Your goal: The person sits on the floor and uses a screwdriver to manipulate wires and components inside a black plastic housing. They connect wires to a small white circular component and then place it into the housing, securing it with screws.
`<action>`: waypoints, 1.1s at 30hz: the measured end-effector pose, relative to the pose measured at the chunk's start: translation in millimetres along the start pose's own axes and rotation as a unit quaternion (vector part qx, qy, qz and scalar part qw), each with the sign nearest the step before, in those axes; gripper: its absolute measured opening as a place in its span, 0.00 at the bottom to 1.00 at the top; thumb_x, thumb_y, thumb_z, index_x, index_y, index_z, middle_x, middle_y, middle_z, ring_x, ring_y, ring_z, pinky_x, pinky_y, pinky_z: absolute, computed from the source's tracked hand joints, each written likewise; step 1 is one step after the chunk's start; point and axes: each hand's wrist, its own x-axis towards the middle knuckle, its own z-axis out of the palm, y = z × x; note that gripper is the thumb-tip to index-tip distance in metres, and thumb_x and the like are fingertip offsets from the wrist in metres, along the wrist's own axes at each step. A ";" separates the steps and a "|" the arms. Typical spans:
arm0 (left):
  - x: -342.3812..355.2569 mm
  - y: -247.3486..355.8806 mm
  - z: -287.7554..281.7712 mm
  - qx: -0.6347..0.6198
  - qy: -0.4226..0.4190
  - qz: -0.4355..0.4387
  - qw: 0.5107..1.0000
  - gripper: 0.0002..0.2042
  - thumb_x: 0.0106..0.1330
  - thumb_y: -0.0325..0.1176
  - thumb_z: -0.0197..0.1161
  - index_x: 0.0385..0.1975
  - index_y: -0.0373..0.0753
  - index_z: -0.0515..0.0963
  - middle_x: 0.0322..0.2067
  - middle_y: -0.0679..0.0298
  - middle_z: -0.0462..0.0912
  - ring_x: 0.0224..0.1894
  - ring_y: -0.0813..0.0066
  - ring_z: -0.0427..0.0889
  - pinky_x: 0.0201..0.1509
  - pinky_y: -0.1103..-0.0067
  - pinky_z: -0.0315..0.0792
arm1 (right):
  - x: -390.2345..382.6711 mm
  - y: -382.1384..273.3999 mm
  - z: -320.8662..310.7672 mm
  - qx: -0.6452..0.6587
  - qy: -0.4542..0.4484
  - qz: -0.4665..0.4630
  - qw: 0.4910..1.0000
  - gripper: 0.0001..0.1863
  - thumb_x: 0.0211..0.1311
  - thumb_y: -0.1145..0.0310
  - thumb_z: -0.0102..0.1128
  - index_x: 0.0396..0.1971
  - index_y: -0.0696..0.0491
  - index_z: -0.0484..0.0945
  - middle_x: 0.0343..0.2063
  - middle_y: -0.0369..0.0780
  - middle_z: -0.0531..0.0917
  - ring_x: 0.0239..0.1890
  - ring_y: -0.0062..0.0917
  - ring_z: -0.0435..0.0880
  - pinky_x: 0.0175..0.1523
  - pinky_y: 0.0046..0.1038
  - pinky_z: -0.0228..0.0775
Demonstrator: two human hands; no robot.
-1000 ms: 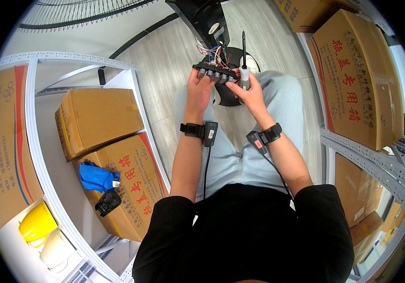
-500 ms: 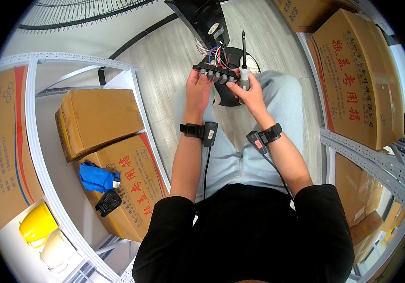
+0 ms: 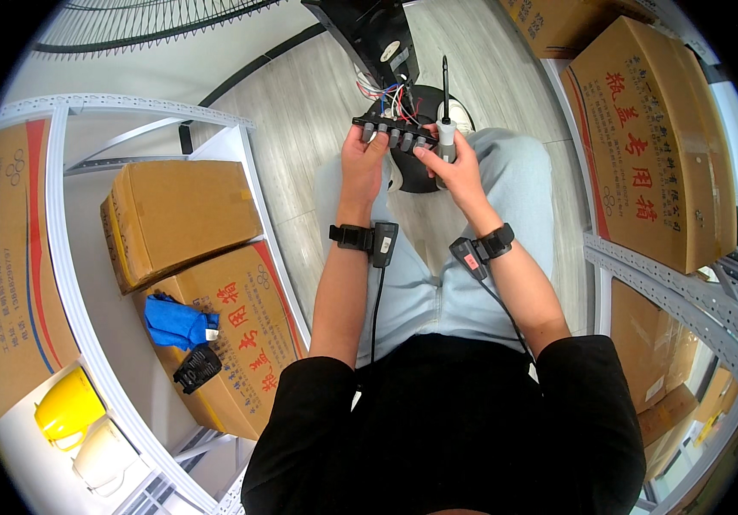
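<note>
Between my hands is a black push-button switch panel (image 3: pixel 395 136) with a row of grey buttons. My left hand (image 3: pixel 362 163) grips its left end, the thumb over the buttons. A screwdriver (image 3: pixel 446 129) with a grey handle stands upright in my right hand (image 3: pixel 459 174), its dark shaft pointing away from me. The right thumb and fingertips also touch the panel's right end. Red, white and blue wires (image 3: pixel 397 96) run from behind the panel into the open black fan column (image 3: pixel 377 43). Below lies a round black base (image 3: pixel 427 178).
A wire fan grille (image 3: pixel 145 26) is at the upper left. White shelving (image 3: pixel 68 215) on the left holds cartons (image 3: pixel 184 219), a blue cloth (image 3: pixel 176 322), and yellow (image 3: pixel 68 408) and cream cups. More cartons (image 3: pixel 643 154) fill the right rack. Wrist devices (image 3: pixel 383 245) trail black cables.
My left thumb has shifted slightly on the button row. Otherwise the panel, screwdriver and both hands stay almost in place.
</note>
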 end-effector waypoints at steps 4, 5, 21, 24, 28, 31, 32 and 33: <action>0.2 2.2 2.7 -0.004 -0.002 -0.011 1.000 0.11 0.66 0.28 0.62 0.45 0.36 0.71 0.41 0.64 0.80 0.44 0.72 0.79 0.53 0.71 0.73 | -0.6 -0.2 -0.7 -0.002 0.001 0.006 1.000 0.21 0.55 0.71 0.69 0.49 0.56 0.74 0.27 0.32 0.78 0.22 0.12 0.73 0.26 0.17 0.64; -0.1 3.2 3.9 -0.010 -0.006 -0.013 1.000 0.11 0.66 0.28 0.62 0.45 0.36 0.71 0.41 0.64 0.80 0.44 0.72 0.79 0.53 0.71 0.73 | -0.7 0.1 -0.7 0.001 0.004 0.006 1.000 0.21 0.55 0.70 0.69 0.49 0.56 0.74 0.27 0.32 0.78 0.22 0.12 0.73 0.26 0.17 0.64; -0.9 2.4 4.5 -0.011 -0.032 0.006 0.999 0.19 0.61 0.21 0.63 0.51 0.34 0.68 0.46 0.63 0.77 0.47 0.75 0.78 0.55 0.76 0.71 | -1.5 -6.4 1.4 0.009 0.009 0.017 1.000 0.21 0.56 0.68 0.69 0.48 0.57 0.74 0.25 0.32 0.77 0.22 0.13 0.72 0.27 0.18 0.65; -1.5 2.5 8.8 0.024 0.002 -0.004 1.000 0.21 0.57 0.17 0.65 0.50 0.34 0.68 0.45 0.63 0.77 0.48 0.74 0.78 0.54 0.77 0.72 | -1.0 -4.1 0.4 0.005 0.008 0.018 1.000 0.21 0.56 0.68 0.69 0.48 0.56 0.74 0.25 0.32 0.77 0.22 0.13 0.72 0.27 0.18 0.65; -1.8 3.9 12.3 0.026 0.020 -0.002 0.999 0.22 0.54 0.16 0.67 0.48 0.36 0.68 0.44 0.64 0.77 0.47 0.74 0.78 0.54 0.77 0.72 | -1.0 -2.5 0.5 0.008 0.005 0.018 1.000 0.21 0.56 0.69 0.69 0.48 0.57 0.74 0.25 0.32 0.77 0.22 0.12 0.72 0.27 0.18 0.64; -2.4 3.4 12.1 0.028 0.023 -0.007 0.999 0.21 0.54 0.17 0.67 0.47 0.37 0.68 0.43 0.65 0.76 0.48 0.74 0.77 0.55 0.76 0.71 | -0.4 -0.8 1.4 0.007 0.010 0.012 1.000 0.21 0.55 0.69 0.69 0.47 0.56 0.74 0.25 0.31 0.77 0.22 0.12 0.72 0.27 0.17 0.64; -1.8 0.8 8.9 0.026 0.017 -0.005 0.999 0.23 0.54 0.17 0.67 0.49 0.36 0.68 0.44 0.64 0.76 0.48 0.74 0.77 0.54 0.76 0.72 | 0.5 0.6 1.1 0.008 0.011 0.010 1.000 0.21 0.55 0.68 0.70 0.47 0.56 0.74 0.25 0.31 0.77 0.22 0.12 0.72 0.27 0.17 0.64; -1.5 1.6 9.8 0.025 0.012 -0.003 1.000 0.24 0.54 0.16 0.67 0.51 0.35 0.67 0.45 0.63 0.77 0.48 0.73 0.78 0.54 0.77 0.73 | 0.8 0.8 0.9 0.009 0.012 0.008 1.000 0.21 0.55 0.68 0.70 0.47 0.56 0.74 0.25 0.31 0.77 0.22 0.12 0.73 0.26 0.17 0.64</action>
